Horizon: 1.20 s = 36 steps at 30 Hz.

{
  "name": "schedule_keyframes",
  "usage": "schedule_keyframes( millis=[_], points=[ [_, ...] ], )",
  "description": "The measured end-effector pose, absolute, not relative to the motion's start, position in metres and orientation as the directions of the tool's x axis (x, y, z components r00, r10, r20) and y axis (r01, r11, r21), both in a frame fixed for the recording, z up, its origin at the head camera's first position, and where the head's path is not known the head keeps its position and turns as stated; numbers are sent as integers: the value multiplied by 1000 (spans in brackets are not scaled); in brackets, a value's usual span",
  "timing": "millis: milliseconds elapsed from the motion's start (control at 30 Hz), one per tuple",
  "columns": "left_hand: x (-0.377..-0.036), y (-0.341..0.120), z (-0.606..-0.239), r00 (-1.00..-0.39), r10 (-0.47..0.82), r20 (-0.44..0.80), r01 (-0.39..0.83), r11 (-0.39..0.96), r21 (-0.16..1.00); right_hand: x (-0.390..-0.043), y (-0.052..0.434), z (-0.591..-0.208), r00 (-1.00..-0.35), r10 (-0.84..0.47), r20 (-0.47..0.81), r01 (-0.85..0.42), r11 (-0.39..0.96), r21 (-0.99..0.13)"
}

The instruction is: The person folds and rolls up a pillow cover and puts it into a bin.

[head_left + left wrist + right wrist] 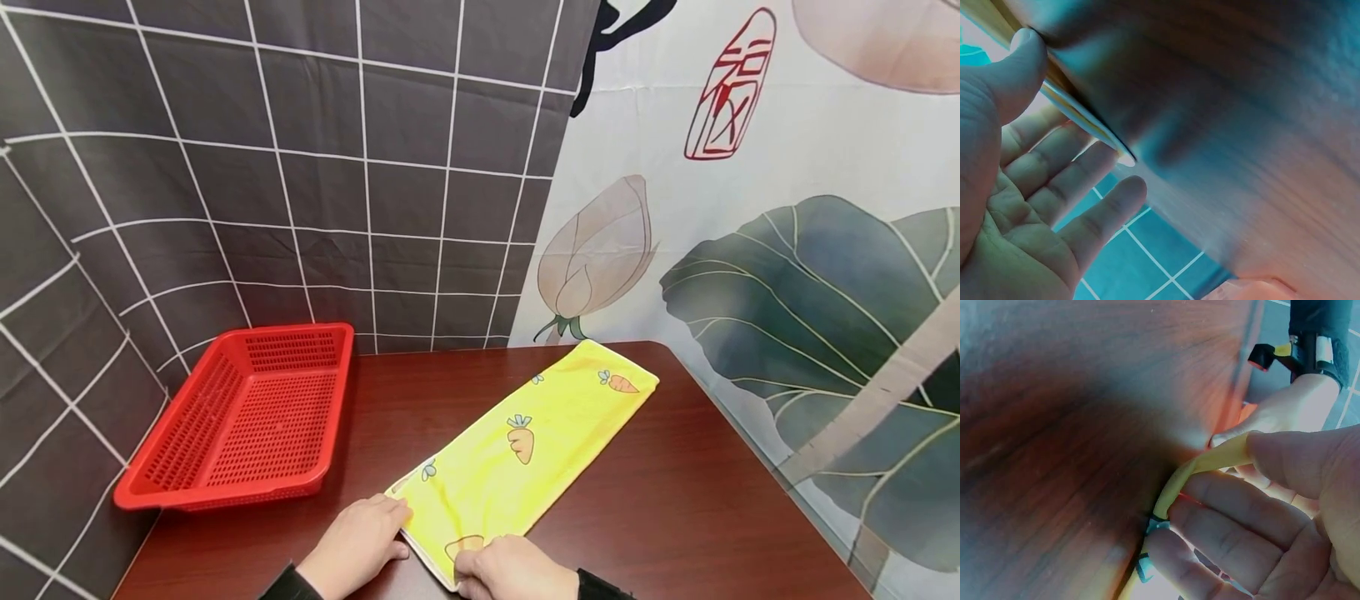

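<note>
Yellow carrot cloth folded into a long strip on the brown table, near end pinched by the left hand and right hand, more folding left, nothing in the red basket at far left.

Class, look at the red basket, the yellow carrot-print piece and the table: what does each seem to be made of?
Red basket: likely moulded plastic, perforated mesh walls. Yellow carrot-print piece: soft cloth, folded flat, matte. Table: dark wood-grain surface with slight sheen, possibly veneer or laminate.
</note>
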<state>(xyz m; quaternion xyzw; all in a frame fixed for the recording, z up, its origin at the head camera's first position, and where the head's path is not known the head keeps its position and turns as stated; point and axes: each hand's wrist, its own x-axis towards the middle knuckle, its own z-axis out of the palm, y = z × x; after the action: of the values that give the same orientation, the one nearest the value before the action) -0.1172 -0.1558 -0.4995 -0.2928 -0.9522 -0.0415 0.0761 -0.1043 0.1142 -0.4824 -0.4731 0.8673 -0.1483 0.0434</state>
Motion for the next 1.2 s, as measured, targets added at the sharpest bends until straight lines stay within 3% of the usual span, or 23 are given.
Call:
schedule_keyframes(
  millis=[200, 567, 833, 1000, 1200],
  points=[
    [-118, -156, -501, -795, 578, 182, 593, 804, 41, -101, 118, -481, -555, -829, 71, -796, 504, -337],
    [-120, -157, -500, -767, 597, 235, 618, 786, 19, -98, 129, -483, -671, -741, 18, -598, 526, -605],
    [-129, -150, -500, -733, 616, 289, 625, 777, -70, -98, 126, -484, -753, -657, 24, -485, 530, -696],
    [-133, -147, -499, -713, 629, 311, 623, 771, -133, -95, 114, -485, -755, -651, 74, -581, 613, -535],
    [-137, -149, -497, -703, 657, 271, 652, 748, -123, -92, 106, -488, -669, -727, 157, -740, 631, -233]
  ],
)
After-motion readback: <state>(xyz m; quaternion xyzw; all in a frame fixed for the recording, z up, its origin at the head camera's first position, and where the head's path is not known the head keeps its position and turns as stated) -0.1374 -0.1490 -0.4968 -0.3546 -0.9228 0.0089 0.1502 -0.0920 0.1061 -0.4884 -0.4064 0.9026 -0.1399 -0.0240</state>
